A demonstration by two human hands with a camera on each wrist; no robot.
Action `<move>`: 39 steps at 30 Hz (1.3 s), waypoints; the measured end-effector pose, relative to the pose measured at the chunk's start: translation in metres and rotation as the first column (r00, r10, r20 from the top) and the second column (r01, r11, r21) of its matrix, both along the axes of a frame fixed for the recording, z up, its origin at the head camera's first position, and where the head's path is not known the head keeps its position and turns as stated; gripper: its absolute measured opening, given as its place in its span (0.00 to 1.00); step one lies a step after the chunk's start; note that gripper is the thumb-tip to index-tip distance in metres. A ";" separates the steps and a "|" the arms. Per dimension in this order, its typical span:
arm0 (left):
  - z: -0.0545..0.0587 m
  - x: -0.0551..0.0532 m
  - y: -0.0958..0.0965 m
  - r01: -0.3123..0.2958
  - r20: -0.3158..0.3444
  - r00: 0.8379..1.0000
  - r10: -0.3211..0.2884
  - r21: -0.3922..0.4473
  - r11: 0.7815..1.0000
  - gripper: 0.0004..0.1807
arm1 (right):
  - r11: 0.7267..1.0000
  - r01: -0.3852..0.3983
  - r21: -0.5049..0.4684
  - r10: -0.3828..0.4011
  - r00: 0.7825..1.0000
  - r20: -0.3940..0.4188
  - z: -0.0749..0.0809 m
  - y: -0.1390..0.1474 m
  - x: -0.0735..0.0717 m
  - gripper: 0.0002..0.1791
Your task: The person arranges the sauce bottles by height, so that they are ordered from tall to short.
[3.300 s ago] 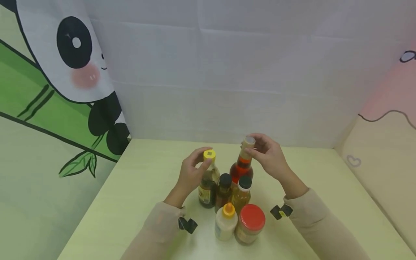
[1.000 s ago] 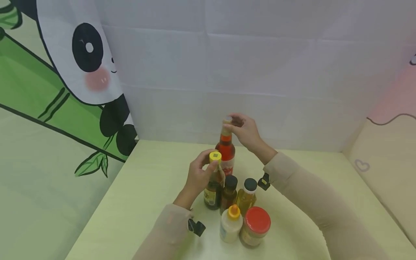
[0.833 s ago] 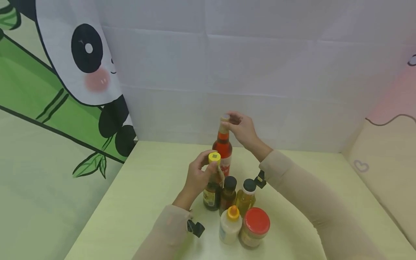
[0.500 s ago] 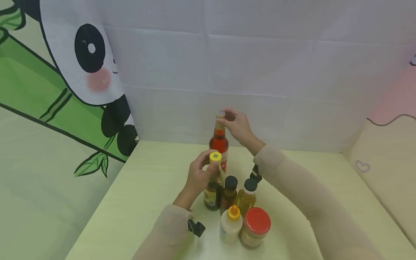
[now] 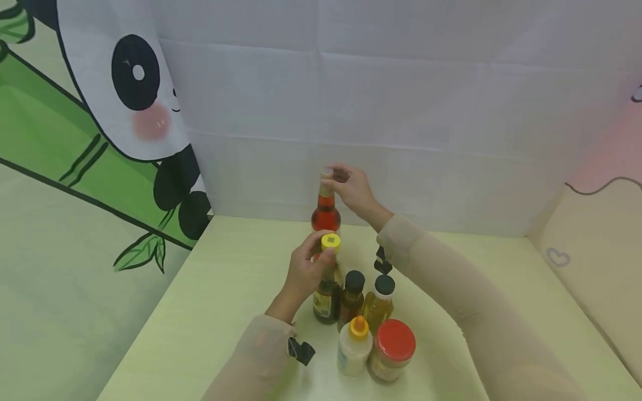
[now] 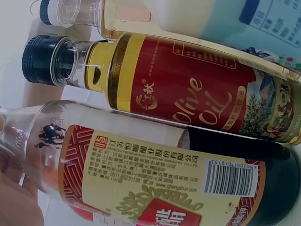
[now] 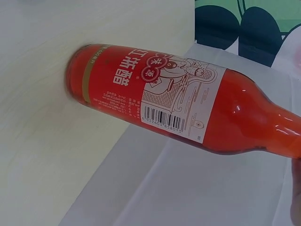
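Note:
My left hand [image 5: 303,273] pinches the yellow cap of an upright vinegar bottle [image 5: 325,308] with dark liquid. In the left wrist view that vinegar bottle [image 6: 155,169] shows its cream and red label. My right hand [image 5: 355,192] pinches the pale neck of a tall red vinegar bottle [image 5: 326,218] near the back wall. The head view hides its lower part behind the left hand and the yellow-capped bottle. The right wrist view shows the red bottle's [image 7: 183,101] label and base; whether the base touches the table I cannot tell.
Just right of the yellow-capped bottle stand an olive oil bottle [image 6: 188,87] and a green-capped bottle [image 5: 378,306] of yellow liquid. Nearer are a white squeeze bottle [image 5: 354,351] with an orange tip and a red-lidded jar [image 5: 395,341]. A white wall sheet [image 5: 401,139] hangs behind.
The right hand has carried the red vinegar bottle from beside the other bottles back and then leftward, behind the yellow-capped one. The left hand keeps its pinch on the yellow cap.

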State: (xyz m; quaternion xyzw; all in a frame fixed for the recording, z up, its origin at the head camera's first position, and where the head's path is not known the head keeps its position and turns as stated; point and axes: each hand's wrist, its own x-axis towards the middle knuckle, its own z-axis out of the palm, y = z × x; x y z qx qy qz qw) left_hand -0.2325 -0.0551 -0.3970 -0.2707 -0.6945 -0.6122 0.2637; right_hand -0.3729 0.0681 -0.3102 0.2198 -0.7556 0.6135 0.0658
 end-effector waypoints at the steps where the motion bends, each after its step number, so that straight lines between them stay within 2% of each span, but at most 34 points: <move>1: 0.001 0.001 0.000 0.003 0.008 1.000 -0.003 0.005 1.000 0.16 | 1.000 -0.001 0.002 0.001 1.000 0.001 0.000 -0.002 -0.001 0.21; 6: 0.003 0.003 -0.001 0.035 0.055 0.998 -0.037 0.041 0.999 0.21 | 1.000 0.002 0.006 -0.002 1.000 -0.005 0.000 -0.009 -0.005 0.21; 11: 0.003 0.003 -0.001 0.061 0.051 0.997 -0.064 0.063 0.996 0.30 | 1.000 0.014 0.002 -0.014 1.000 -0.011 0.000 -0.015 -0.006 0.21; 16: 0.001 0.004 0.001 0.064 0.064 0.996 -0.068 0.066 0.996 0.27 | 1.000 0.024 -0.010 -0.024 1.000 0.005 -0.001 -0.018 -0.006 0.21; 24: 0.001 0.003 0.001 0.027 0.048 0.998 -0.028 0.026 0.999 0.18 | 0.999 0.045 0.023 -0.045 0.999 0.011 0.000 -0.024 -0.008 0.21; 29: 0.001 0.003 0.002 0.024 0.045 0.999 -0.024 0.013 1.000 0.18 | 0.999 0.051 0.016 -0.052 0.998 0.026 0.003 -0.029 -0.008 0.21; 34: 0.001 0.004 -0.001 0.021 0.066 0.998 -0.022 0.014 1.000 0.19 | 0.999 0.036 -0.006 -0.036 0.999 0.021 0.002 -0.033 -0.008 0.21; 39: 0.001 0.005 -0.003 0.019 0.058 0.998 -0.020 0.020 1.000 0.21 | 1.000 0.017 -0.009 -0.017 1.000 0.023 0.000 -0.036 -0.010 0.22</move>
